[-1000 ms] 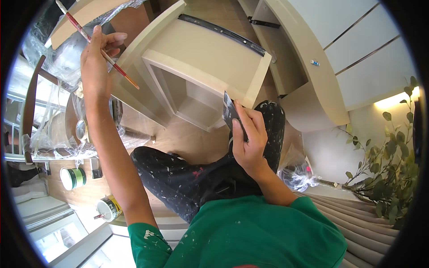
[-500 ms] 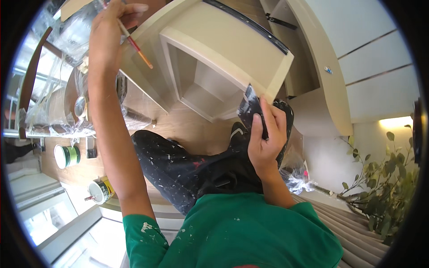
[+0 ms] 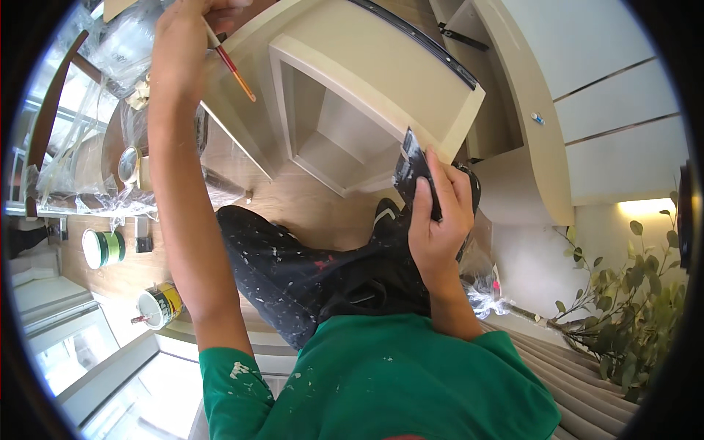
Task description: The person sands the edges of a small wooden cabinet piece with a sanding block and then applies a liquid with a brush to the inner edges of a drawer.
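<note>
Up at the top edge of the head view, my left hand [image 3: 192, 20] is closed on a thin paintbrush [image 3: 236, 72] with a red and orange handle. The brush's other end is out of sight. My right hand [image 3: 444, 220] holds a dark, paint-smeared scraper [image 3: 411, 172] between thumb and fingers, its corner pointing up. Just beyond the scraper stands a beige cabinet box [image 3: 389, 81] with an open front and a black rail along its far edge. The scraper overlaps the box's near edge in view; I cannot tell whether they touch.
Plastic-wrapped furniture [image 3: 88, 158] and a roll of tape [image 3: 130, 165] are at the left. Two paint cans, a green one [image 3: 112, 249] and a yellow one [image 3: 170, 301], stand on the floor. A larger beige cabinet [image 3: 524, 176] curves along the right, above a leafy branch [image 3: 616, 315].
My left hand has shifted slightly up, partly past the top edge, with the brush still in it. The scraper in my right hand has turned slightly more upright.
</note>
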A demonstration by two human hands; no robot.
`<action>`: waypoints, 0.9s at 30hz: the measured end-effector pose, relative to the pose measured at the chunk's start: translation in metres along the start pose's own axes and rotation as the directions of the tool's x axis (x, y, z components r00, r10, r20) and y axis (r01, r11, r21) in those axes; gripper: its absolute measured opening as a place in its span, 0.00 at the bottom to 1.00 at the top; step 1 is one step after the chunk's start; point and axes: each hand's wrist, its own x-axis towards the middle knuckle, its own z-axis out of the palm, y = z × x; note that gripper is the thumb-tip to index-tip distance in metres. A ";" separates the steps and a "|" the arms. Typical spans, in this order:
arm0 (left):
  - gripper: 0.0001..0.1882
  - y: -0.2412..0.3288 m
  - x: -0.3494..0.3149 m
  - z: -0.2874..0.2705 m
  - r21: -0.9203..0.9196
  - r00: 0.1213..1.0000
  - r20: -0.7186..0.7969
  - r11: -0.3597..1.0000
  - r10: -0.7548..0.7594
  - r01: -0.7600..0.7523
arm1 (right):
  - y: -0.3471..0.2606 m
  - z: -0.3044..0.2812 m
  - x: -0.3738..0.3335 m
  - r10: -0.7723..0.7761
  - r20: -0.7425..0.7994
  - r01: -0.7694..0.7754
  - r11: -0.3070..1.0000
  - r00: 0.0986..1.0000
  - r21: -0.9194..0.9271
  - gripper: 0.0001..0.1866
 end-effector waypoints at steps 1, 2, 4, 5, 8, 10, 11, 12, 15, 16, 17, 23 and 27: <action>0.24 -0.005 0.019 -0.016 -0.087 0.965 0.220 0.982 -0.144 0.167 | 0.001 -0.004 -0.001 0.036 -0.005 -0.036 0.999 0.999 -0.004 0.21; 0.28 -0.010 0.028 -0.028 -0.127 0.864 0.433 0.931 -0.258 0.342 | -0.001 -0.004 0.000 0.044 0.007 -0.044 0.999 0.999 0.021 0.21; 0.28 -0.012 0.030 -0.037 -0.138 0.860 0.410 0.911 -0.305 0.388 | -0.011 -0.001 0.007 0.056 0.029 -0.058 0.995 0.998 0.083 0.20; 0.27 -0.012 0.030 -0.038 -0.144 0.858 0.399 0.902 -0.324 0.408 | -0.010 -0.007 0.008 0.069 0.022 -0.071 0.992 0.997 0.109 0.20; 0.28 -0.007 0.029 -0.038 -0.211 0.884 0.378 0.905 -0.273 0.370 | -0.004 -0.047 0.005 0.164 0.045 -0.169 0.973 0.985 0.158 0.17; 0.29 0.010 0.022 -0.039 -0.250 0.952 0.264 0.942 -0.154 0.222 | 0.013 -0.072 -0.002 0.205 -0.003 -0.200 0.959 0.979 0.200 0.17; 0.29 0.026 0.012 -0.042 -0.219 0.978 0.196 0.969 -0.073 0.116 | 0.027 -0.084 -0.007 0.290 -0.004 -0.269 0.893 0.957 0.362 0.17; 0.30 0.039 0.000 -0.042 -0.186 0.991 0.136 0.983 0.009 0.016 | 0.044 -0.095 -0.016 0.375 0.008 -0.327 0.797 0.927 0.508 0.18; 0.28 0.062 -0.035 -0.044 -0.452 0.970 0.241 0.888 0.032 0.083 | 0.069 -0.109 -0.016 0.605 0.152 -0.443 0.367 0.782 0.818 0.19; 0.28 0.068 -0.059 -0.040 -0.423 0.967 0.250 0.893 -0.047 0.153 | 0.076 -0.111 -0.015 0.654 0.227 -0.448 0.192 0.722 0.873 0.19; 0.27 0.071 -0.084 -0.037 -0.386 0.961 0.248 0.897 -0.122 0.213 | 0.092 -0.106 -0.021 0.728 0.271 -0.450 0.058 0.630 0.891 0.19; 0.16 0.043 -0.187 0.001 -0.292 0.892 0.333 0.866 -0.306 0.406 | 0.161 -0.065 -0.082 0.846 0.259 -0.535 0.036 0.467 0.844 0.19; 0.27 0.045 -0.188 0.016 -0.202 0.837 0.512 0.920 -0.193 0.336 | 0.169 -0.062 -0.094 0.844 0.247 -0.573 0.085 0.477 0.815 0.18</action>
